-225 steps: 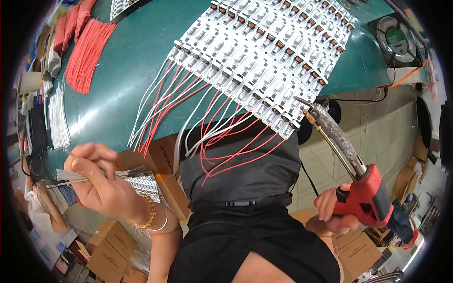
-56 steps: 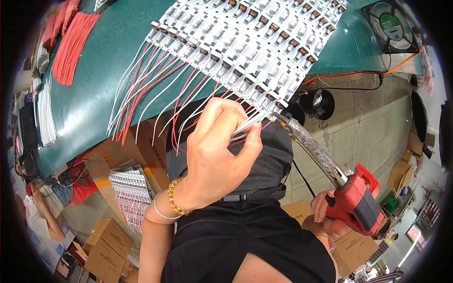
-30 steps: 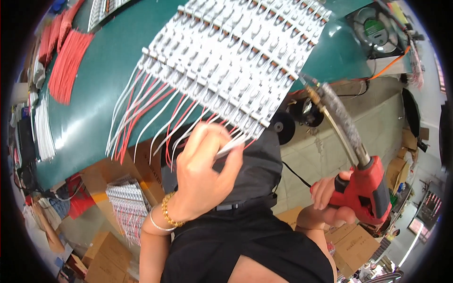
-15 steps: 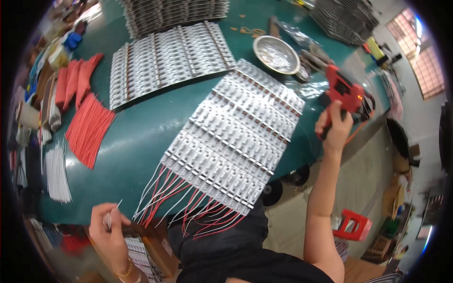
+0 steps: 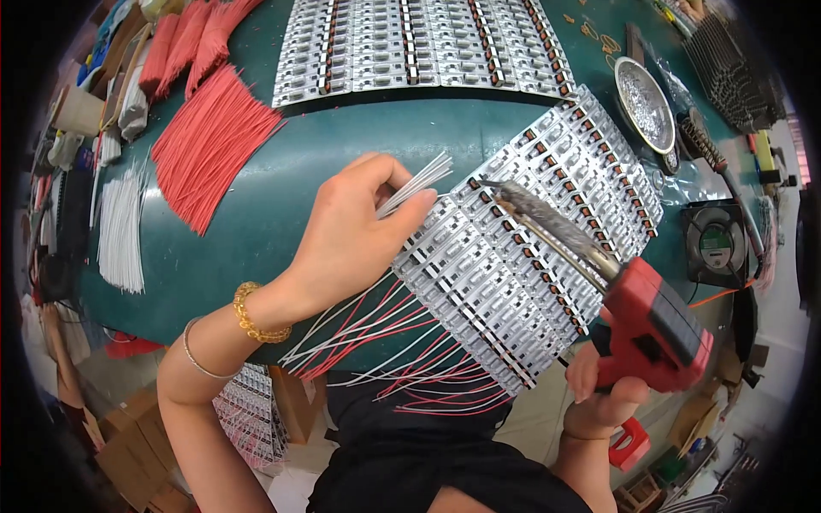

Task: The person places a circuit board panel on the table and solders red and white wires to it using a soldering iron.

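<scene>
My left hand (image 5: 346,227) is closed on a small bundle of white wires (image 5: 423,179), their ends pointing up toward the panel's left corner. In my right hand (image 5: 603,389) is a red soldering gun (image 5: 658,329). Its metal tip reaches over a panel of silver circuit boards (image 5: 479,286), close to the wire bundle; I cannot tell whether it touches. The panel lies slanted on the green table. Red and white wires (image 5: 402,350) hang from its near left edge toward my lap.
Another board panel (image 5: 419,51) lies behind. Red wires (image 5: 209,145) and white wires (image 5: 122,231) are fanned out at left. A metal dish (image 5: 646,111) and a black box-shaped device (image 5: 717,244) stand at right. Another person's arm (image 5: 64,363) shows at far left.
My left hand has come up from the table's near edge to the panel's corner with the white wires. The soldering gun has swung in from the right over the panel. The view has shifted.
</scene>
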`<state>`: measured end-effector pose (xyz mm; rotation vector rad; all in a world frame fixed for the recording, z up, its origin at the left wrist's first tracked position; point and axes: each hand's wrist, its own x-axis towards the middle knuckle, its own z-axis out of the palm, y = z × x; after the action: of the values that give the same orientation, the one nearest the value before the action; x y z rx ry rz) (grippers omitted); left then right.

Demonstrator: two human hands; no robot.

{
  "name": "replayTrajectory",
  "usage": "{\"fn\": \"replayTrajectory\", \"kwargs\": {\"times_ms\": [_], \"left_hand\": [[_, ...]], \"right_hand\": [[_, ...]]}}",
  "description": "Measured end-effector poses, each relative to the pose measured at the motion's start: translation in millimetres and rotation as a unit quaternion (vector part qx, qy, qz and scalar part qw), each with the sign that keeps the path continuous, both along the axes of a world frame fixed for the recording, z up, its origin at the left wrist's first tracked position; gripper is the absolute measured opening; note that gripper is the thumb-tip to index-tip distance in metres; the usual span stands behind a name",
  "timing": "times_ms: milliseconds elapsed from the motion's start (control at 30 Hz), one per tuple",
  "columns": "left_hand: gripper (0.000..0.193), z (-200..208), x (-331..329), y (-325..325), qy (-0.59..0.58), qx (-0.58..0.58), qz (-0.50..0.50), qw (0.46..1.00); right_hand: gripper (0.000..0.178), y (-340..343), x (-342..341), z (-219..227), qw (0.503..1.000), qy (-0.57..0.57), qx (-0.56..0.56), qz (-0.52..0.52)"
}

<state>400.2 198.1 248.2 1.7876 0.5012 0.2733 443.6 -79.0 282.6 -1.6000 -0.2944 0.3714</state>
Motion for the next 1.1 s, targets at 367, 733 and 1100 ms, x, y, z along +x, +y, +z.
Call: {"fn": "replayTrajectory", "kwargs": {"times_ms": [367,733,1100], "left_hand": [[0.014,8,5,-7,0.003,0.152,-0.028,0.988],[0.013,0,4,-9,-0.047,0.192,-0.025,0.980],[0.014,10,2,-12,-0.034,0.165,-0.011,0.986]], "right_hand": [[0.083,9,3,-5,0.998,0.065,-0.014,0.022],[0.087,9,5,2,0.999,0.042,0.022,0.018],[0.091,5,-3,-1,0.998,0.056,0.005,0.017]]}}
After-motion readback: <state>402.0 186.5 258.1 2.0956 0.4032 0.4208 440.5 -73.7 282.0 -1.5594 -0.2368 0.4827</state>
